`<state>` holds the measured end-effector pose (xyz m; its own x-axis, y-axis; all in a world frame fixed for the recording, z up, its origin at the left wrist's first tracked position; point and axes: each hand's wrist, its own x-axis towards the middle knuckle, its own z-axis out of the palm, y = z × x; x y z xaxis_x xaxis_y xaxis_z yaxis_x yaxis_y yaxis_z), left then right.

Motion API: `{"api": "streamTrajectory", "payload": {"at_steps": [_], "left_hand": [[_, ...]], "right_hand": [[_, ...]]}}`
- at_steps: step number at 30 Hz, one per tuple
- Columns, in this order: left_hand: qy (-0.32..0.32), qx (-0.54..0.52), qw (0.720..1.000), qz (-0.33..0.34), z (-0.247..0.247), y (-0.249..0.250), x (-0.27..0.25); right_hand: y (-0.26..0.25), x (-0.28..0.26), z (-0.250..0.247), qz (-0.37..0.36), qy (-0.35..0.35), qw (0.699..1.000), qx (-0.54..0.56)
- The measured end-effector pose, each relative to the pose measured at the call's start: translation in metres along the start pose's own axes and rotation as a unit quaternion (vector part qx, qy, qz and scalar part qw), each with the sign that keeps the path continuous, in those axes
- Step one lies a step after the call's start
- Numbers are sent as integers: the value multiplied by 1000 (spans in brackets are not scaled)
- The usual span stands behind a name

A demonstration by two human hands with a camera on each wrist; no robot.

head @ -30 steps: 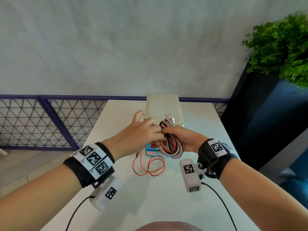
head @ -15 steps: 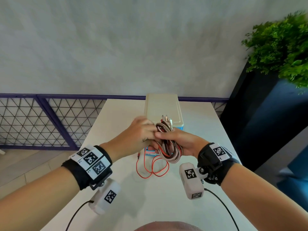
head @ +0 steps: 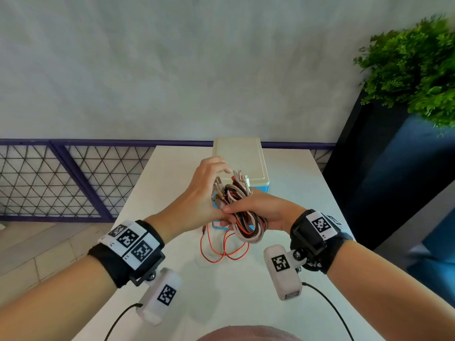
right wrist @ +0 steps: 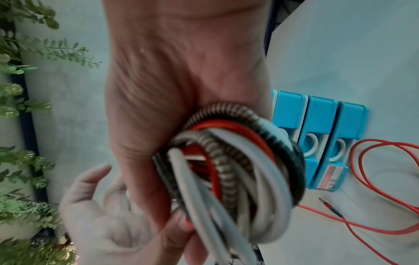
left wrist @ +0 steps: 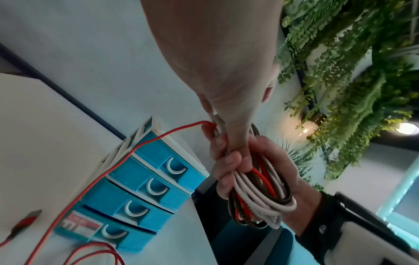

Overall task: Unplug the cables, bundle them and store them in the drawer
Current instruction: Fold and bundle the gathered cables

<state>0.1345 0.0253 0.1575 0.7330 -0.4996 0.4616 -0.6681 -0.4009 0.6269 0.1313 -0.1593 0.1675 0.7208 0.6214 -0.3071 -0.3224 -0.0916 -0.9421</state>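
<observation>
Gripping coiled cables [head: 247, 217] (braided, smooth), right hand [head: 256, 212] curls; left hand [head: 199, 193] fingers spread.

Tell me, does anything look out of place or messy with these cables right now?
Yes. The right hand grips the coiled cable bundle, but one red cable trails out of it in loose loops on the table before the blue drawer unit, its plug end lying free. All drawers look closed.
</observation>
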Motion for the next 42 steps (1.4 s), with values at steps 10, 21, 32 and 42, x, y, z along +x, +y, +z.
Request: {"api": "streamTrajectory", "payload": {"at_steps": [10, 21, 32, 42], "left_hand": [[-164, -265, 914, -260, -11, -16, 1], [-84, -408, 696, -585, -22, -33, -3], [-74, -434, 739, -510, 10, 9, 26], [-102, -309, 818, -474, 14, 13, 24]], "right_hand": [[-1, -5, -13, 18, 45, 999, -23], [14, 6, -45, 2, 219, 970, -105], [28, 32, -17, -33, 278, 960, 24], [26, 22, -4, -70, 189, 977, 74]]}}
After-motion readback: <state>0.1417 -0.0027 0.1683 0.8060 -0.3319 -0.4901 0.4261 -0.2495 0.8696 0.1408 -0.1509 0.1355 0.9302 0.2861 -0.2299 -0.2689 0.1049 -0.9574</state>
